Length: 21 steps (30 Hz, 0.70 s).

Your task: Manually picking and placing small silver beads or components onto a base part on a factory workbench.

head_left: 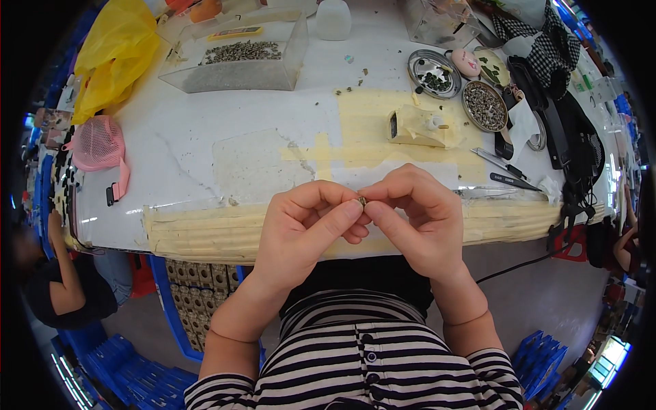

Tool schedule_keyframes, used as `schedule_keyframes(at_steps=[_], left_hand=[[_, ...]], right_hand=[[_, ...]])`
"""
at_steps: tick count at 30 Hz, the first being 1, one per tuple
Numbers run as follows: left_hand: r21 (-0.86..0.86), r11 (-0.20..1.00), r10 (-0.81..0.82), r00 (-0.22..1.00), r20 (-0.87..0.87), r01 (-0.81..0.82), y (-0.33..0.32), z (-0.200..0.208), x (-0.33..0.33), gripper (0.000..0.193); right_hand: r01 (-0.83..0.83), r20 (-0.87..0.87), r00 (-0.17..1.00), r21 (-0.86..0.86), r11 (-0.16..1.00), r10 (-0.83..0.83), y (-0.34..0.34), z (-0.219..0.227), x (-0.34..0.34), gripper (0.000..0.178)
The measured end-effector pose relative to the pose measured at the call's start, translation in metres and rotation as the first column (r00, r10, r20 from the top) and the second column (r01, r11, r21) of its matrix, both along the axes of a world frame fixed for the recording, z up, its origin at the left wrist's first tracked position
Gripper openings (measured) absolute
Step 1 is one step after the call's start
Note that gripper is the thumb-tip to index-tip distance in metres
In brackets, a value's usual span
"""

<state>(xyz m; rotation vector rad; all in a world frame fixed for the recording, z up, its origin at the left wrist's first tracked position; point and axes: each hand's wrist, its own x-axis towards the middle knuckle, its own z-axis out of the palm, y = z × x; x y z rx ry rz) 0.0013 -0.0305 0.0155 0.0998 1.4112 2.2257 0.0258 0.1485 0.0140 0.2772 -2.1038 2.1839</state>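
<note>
Close in front of me, above the table's taped front edge, my left hand (305,229) and my right hand (418,222) meet at the fingertips. Between both thumbs and index fingers is pinched a tiny brownish metal part (362,201), mostly covered by the fingers, so its exact kind does not show. Beyond the hands stands a small tape-wrapped block (418,128) with a little peg on top. Dark tweezers (512,181) and a slim pen-like tool (497,162) lie to the right of my right hand.
A clear bin (239,76) of small metal parts stands far left, near a yellow bag (113,55) and a pink mesh strainer (98,145). At right are a round dish of metal parts (485,106), a metal tin with dark pieces (435,74) and black straps (574,130). Another person (65,290) sits at left.
</note>
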Motion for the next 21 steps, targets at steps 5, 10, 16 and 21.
schedule_keyframes(at_steps=[5,10,16,21], left_hand=[[-0.011,1.0,0.002,1.0,-0.014,-0.002,-0.0001,-0.0007,-0.0001,0.011],[-0.009,1.0,0.001,1.0,-0.004,-0.001,-0.0001,0.0002,-0.0002,0.012],[-0.026,0.999,0.019,1.0,-0.014,-0.019,0.001,-0.0005,-0.0001,0.012],[-0.049,0.998,0.032,0.999,-0.037,-0.034,0.0018,-0.0014,0.0012,0.01]], right_hand=[[-0.023,0.067,0.997,-0.102,0.994,0.03,-0.0004,-0.0014,0.0011,0.016],[-0.031,0.122,0.991,-0.172,0.985,0.052,-0.0001,-0.0007,0.0008,0.015],[0.015,0.01,1.0,-0.014,1.0,-0.015,-0.0003,-0.0006,-0.0002,0.013],[0.095,-0.075,0.993,0.102,0.99,-0.088,-0.0021,-0.0006,-0.0012,0.012]])
